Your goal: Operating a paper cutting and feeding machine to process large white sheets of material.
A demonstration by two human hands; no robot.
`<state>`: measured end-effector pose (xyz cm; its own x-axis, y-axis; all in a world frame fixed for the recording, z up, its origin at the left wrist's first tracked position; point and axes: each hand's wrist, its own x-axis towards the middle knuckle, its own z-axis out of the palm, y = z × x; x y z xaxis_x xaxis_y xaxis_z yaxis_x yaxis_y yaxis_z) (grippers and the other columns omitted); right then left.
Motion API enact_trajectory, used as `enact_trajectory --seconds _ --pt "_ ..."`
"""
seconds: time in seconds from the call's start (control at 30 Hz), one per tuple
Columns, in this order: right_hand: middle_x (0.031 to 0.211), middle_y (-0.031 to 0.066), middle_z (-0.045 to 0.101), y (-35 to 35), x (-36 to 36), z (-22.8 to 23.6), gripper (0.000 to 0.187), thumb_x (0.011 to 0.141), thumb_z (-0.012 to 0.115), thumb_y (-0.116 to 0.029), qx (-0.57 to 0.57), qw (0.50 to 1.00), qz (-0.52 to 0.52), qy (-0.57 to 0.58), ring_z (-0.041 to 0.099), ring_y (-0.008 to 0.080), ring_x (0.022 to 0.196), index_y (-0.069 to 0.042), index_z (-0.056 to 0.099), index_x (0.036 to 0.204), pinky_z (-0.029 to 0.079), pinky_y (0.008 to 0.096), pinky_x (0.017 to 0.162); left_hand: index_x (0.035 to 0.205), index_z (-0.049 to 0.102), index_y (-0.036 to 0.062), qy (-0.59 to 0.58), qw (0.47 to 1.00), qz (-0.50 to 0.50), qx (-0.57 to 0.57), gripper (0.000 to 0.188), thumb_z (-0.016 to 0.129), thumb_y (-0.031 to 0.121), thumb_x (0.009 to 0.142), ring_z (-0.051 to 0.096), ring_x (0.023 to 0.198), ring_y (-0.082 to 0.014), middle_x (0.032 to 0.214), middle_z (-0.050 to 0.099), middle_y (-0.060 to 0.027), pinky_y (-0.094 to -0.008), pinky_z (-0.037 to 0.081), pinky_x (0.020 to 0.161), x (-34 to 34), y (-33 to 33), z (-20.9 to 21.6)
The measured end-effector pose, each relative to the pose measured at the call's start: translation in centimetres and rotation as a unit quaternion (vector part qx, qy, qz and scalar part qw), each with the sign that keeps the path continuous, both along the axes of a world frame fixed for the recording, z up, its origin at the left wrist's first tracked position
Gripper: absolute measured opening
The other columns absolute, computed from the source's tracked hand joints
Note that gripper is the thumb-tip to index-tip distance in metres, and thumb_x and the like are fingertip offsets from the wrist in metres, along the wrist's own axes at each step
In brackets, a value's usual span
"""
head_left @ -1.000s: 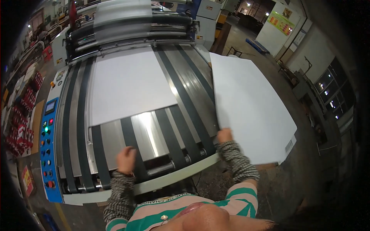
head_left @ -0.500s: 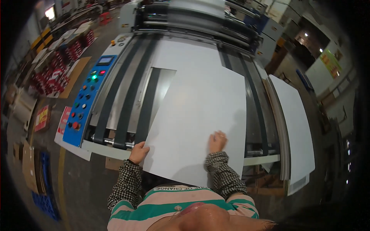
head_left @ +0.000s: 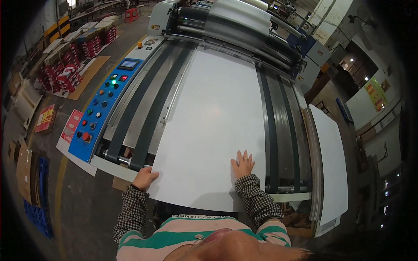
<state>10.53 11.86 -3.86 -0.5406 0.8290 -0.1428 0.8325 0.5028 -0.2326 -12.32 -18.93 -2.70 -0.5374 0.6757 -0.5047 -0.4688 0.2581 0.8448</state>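
Observation:
A large white sheet (head_left: 213,117) lies along the belts of a feed table, its far end close to the rollers. My left hand (head_left: 146,177) pinches its left edge by the near corner, thumb on top and the other fingers partly hidden. On the sheet's near right part, my right hand (head_left: 242,165) rests palm down with its fingers spread. A thin metal guide bar (head_left: 174,98) runs beside the sheet's left edge. Checked sleeves cover both my forearms.
A blue control panel (head_left: 102,108) with buttons and a small screen flanks the table's left side. Dark belts (head_left: 148,104) stretch toward the roller machine (head_left: 235,32). To the right stands a stack of white sheets (head_left: 333,161). Red-and-white stacks (head_left: 67,71) are on the floor at far left.
The sheet has swung from a slant into line with the guide bar and moved left. The sheet ahead of it is no longer visible. My right hand has gone from curled to spread flat.

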Motion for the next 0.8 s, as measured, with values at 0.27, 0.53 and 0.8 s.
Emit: enact_trajectory --seconds 0.27,0.53,0.8 --pt "0.136 0.0141 0.014 6.4 -5.1 0.1 0.056 0.080 0.041 -0.042 0.014 1.000 -0.009 -0.011 0.006 0.0353 0.125 -0.017 0.029 0.129 0.004 0.0505 0.099 0.084 0.052 -0.0070 0.425 0.860 0.109 -0.262 0.019 0.054 0.007 0.071 0.057 0.075 -0.0304 0.080 0.058 -0.0183 -0.0334 0.046 0.066 -10.2 2.3 3.7" --pt "0.135 0.0150 0.017 12.9 -10.5 0.6 0.054 0.081 0.040 -0.041 0.030 1.000 -0.006 0.000 0.009 0.0349 0.125 -0.014 0.030 0.128 0.004 0.0496 0.099 0.089 0.055 0.0011 0.466 0.567 0.199 -0.650 0.021 0.050 0.014 0.074 0.046 0.095 -0.0300 0.101 0.050 -0.0138 -0.0374 0.041 0.078 -23.8 -0.9 4.0" --pt "0.107 0.0200 0.052 18.9 -2.9 -3.4 0.022 0.073 0.053 -0.018 0.164 0.940 0.064 0.292 0.042 0.0342 0.105 -0.001 0.062 0.085 0.030 0.0411 0.092 0.092 0.055 -0.0006 0.404 0.601 0.233 -0.649 0.020 0.047 0.010 0.077 0.053 0.087 -0.0322 0.097 0.055 -0.0190 -0.0398 0.044 0.076 -26.7 -2.9 3.3"
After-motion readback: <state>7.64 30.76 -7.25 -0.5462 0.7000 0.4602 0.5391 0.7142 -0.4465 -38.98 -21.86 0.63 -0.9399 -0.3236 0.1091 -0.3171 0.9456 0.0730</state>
